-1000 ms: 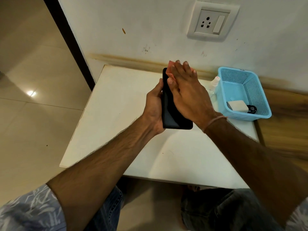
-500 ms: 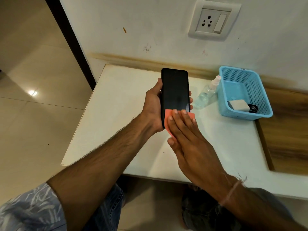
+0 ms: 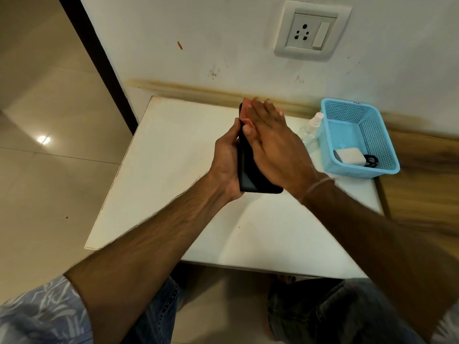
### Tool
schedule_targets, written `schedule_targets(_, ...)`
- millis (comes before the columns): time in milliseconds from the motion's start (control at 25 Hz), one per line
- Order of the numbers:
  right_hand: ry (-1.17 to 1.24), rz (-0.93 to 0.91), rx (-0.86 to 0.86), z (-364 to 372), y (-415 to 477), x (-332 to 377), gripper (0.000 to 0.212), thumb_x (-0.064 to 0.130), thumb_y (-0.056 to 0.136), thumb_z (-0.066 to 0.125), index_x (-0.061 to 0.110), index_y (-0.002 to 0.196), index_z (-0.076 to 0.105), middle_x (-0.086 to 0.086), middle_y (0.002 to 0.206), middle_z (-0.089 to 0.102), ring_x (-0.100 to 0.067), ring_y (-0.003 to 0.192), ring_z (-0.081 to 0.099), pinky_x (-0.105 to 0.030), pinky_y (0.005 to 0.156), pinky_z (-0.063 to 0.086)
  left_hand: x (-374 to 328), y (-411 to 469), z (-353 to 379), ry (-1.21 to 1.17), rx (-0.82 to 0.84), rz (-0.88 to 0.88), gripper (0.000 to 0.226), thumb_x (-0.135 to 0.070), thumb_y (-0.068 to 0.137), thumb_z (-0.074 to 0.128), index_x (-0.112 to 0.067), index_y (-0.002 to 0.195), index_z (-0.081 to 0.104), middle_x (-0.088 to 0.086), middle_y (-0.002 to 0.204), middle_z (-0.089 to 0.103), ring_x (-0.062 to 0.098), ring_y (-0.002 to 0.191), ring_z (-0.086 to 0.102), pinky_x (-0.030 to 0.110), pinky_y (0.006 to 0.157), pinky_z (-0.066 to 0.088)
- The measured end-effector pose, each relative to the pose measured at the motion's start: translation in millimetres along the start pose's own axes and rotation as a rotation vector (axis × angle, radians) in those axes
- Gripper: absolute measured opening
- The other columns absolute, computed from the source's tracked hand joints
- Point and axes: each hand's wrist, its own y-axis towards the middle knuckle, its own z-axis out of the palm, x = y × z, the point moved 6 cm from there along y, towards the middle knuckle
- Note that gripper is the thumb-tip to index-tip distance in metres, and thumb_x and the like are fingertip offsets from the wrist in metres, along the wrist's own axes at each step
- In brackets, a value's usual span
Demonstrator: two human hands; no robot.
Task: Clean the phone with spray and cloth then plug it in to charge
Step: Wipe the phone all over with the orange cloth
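Head view: the left hand [image 3: 224,157] grips the phone [image 3: 250,182] by its edges above the table [image 3: 173,157], its long axis running away from the person toward the wall. The right hand [image 3: 275,145] lies flat over the screen, fingers straight, pressing the pink cloth [image 3: 245,107] at what seems the far end, though blur softens it. The charger [image 3: 347,156] sits in the blue basket [image 3: 387,167], nearer the right hand. No writing is readable.

Black phone [image 3: 248,180] upright; orange cloth [image 3: 246,106] against its upper end; clear spray bottle [image 3: 313,125] apart.
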Motion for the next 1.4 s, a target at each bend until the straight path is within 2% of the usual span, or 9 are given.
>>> schedule_targets(200, -0.061, 0.005, -0.02, 4, 15, 0, 0.052, 0.034, 0.106, 0.021, 0.015, 0.154, 0.013, -0.005, 0.162, 0.01, -0.021, 0.15, 0.001, -0.035, 0.122, 0.001, 4, 0, -1, -0.008, -0.008, -0.042, 0.061, -0.058, 0.098, 0.046, -0.014, 0.139, 0.059, 0.014, 0.142, 0.059, 0.032, 0.133, 0.054, 0.049, 0.117, 0.034)
schedule_targets(360, 0.034, -0.04, -0.019, 8, -17, 10, 0.051, 0.032, 0.106, 0.026, 0.019, 0.154, 0.015, 0.001, 0.162, 0.01, -0.016, 0.15, 0.001, -0.035, 0.123, 0.008, 4, -4, 2, -0.041, 0.02, -0.082, 0.061, -0.057, 0.096, 0.05, -0.015, 0.139, 0.06, 0.004, 0.136, 0.062, 0.024, 0.128, 0.057, 0.039, 0.116, 0.035)
schedule_targets(480, 0.062, -0.104, 0.017, 11, -58, 20, 0.052, 0.037, 0.105, 0.024, 0.021, 0.154, 0.016, 0.004, 0.162, 0.009, -0.011, 0.149, -0.002, -0.03, 0.122, 0.006, 2, -6, -1, -0.01, 0.017, -0.102, 0.077, -0.063, 0.095, 0.043, -0.003, 0.142, 0.053, 0.017, 0.133, 0.059, 0.031, 0.119, 0.059, 0.041, 0.109, 0.043)
schedule_targets(720, 0.002, -0.16, 0.001, 18, -119, 30, 0.056, 0.037, 0.102, 0.027, 0.009, 0.15, 0.028, -0.004, 0.158, 0.02, -0.016, 0.147, 0.009, -0.042, 0.115, 0.031, 7, -7, -1, -0.066, 0.034, -0.15, 0.08, -0.061, 0.094, 0.048, 0.0, 0.145, 0.048, 0.02, 0.13, 0.057, 0.034, 0.106, 0.059, 0.047, 0.109, 0.041)
schedule_targets(880, 0.12, -0.099, 0.067, 14, -85, 27, 0.054, 0.037, 0.104, 0.023, 0.017, 0.153, 0.013, 0.001, 0.162, 0.007, -0.008, 0.148, -0.005, -0.032, 0.121, 0.015, 5, -6, 1, -0.116, 0.06, -0.148, 0.082, -0.064, 0.092, 0.05, -0.002, 0.146, 0.048, 0.017, 0.126, 0.059, 0.031, 0.108, 0.06, 0.043, 0.109, 0.041)
schedule_targets(960, 0.151, -0.032, 0.059, 10, -53, 25, 0.053, 0.036, 0.105, 0.022, 0.018, 0.154, 0.01, 0.002, 0.162, 0.003, -0.008, 0.148, -0.006, -0.032, 0.122, 0.01, 7, -4, -2, -0.141, 0.051, -0.145, 0.07, -0.06, 0.093, 0.053, -0.005, 0.137, 0.058, 0.014, 0.124, 0.064, 0.03, 0.118, 0.06, 0.041, 0.111, 0.042)
schedule_targets(1080, 0.07, 0.028, 0.008, 0, -6, 22, 0.051, 0.031, 0.106, 0.023, 0.013, 0.154, 0.015, -0.003, 0.162, 0.007, -0.015, 0.15, 0.0, -0.034, 0.122, 0.01, 8, -3, -3, -0.207, 0.071, -0.13, 0.049, -0.049, 0.097, 0.055, -0.013, 0.125, 0.07, 0.005, 0.131, 0.067, 0.026, 0.123, 0.062, 0.041, 0.105, 0.049)
schedule_targets(1280, 0.065, 0.008, -0.01, 0, 16, 25, 0.051, 0.031, 0.106, 0.024, 0.012, 0.153, 0.018, -0.005, 0.162, 0.011, -0.018, 0.15, 0.003, -0.036, 0.122, 0.012, 4, -5, 1, -0.326, 0.141, -0.129, 0.045, -0.043, 0.097, 0.058, -0.009, 0.125, 0.07, 0.009, 0.124, 0.07, 0.03, 0.11, 0.069, 0.044, 0.091, 0.056)
schedule_targets(1400, 0.139, 0.026, -0.018, -1, 3, 27, 0.05, 0.032, 0.106, 0.025, 0.016, 0.153, 0.019, 0.0, 0.162, 0.011, -0.014, 0.15, 0.003, -0.039, 0.121, 0.015, 7, -6, 0, -0.26, 0.099, -0.153, 0.048, -0.046, 0.094, 0.059, -0.013, 0.128, 0.068, 0.007, 0.123, 0.07, 0.029, 0.11, 0.069, 0.043, 0.094, 0.055)
